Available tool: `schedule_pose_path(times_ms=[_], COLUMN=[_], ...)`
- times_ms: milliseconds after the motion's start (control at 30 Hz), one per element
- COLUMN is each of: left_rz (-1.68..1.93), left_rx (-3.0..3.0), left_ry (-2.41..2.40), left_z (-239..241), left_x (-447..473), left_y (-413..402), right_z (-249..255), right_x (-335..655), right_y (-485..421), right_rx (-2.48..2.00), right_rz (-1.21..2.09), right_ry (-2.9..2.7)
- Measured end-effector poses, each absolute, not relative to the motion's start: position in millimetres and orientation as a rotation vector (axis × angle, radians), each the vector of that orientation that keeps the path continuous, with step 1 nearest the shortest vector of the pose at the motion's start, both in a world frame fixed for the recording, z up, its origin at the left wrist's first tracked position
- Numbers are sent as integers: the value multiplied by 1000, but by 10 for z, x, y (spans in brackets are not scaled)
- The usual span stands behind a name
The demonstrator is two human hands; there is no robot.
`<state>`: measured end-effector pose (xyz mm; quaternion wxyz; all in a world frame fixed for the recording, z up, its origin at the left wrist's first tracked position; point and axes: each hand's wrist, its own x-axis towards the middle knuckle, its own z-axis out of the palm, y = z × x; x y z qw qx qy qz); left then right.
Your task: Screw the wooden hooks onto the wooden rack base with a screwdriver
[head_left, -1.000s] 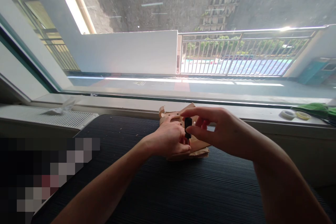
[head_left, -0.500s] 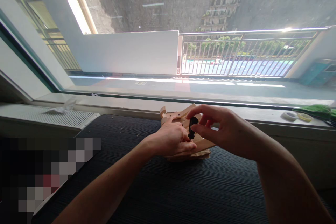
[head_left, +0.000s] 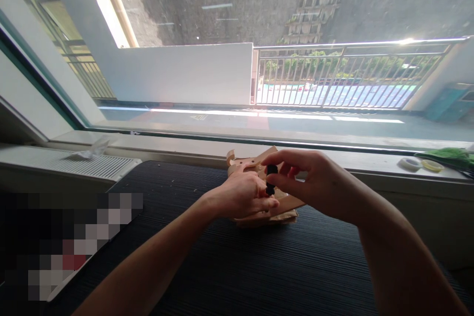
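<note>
Between the thumb and fingers of my right hand (head_left: 309,172) is a small black knobbed, roughly cylindrical tool (head_left: 271,172), held upright. Its lower end meets the fingers of my left hand (head_left: 240,193), and I cannot make out its tip. My left hand is curled over a light-brown flat piece with small round holes (head_left: 247,163), gripping it from the near left side. That piece lies on a stack of brown cardboard-like sheets (head_left: 266,221) on the dark table. Both hands hide much of the piece.
The dark ribbed table (head_left: 192,256) reaches to the window sill (head_left: 177,144). On the sill's right lie tape rolls (head_left: 411,163) and a green cloth (head_left: 450,155). At left, crumpled clear plastic (head_left: 92,149) rests on a white vented radiator (head_left: 107,164).
The black tool has turned slightly in my right fingers, and the right hand has shifted a little. My left hand stays on the light-brown piece.
</note>
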<state>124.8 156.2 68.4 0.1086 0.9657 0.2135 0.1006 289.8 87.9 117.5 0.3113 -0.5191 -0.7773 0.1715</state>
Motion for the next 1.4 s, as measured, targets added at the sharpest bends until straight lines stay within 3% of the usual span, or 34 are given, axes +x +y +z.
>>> schedule_pose_path(times_ms=[1400], left_rz=[333], left_rx=[2816], left_ry=[615], left_z=[671], left_x=[1236], left_y=[1555], right_z=[1068], right_x=[2953], right_y=[993], right_rx=[-1383], right_rz=[466], right_ry=[-1985])
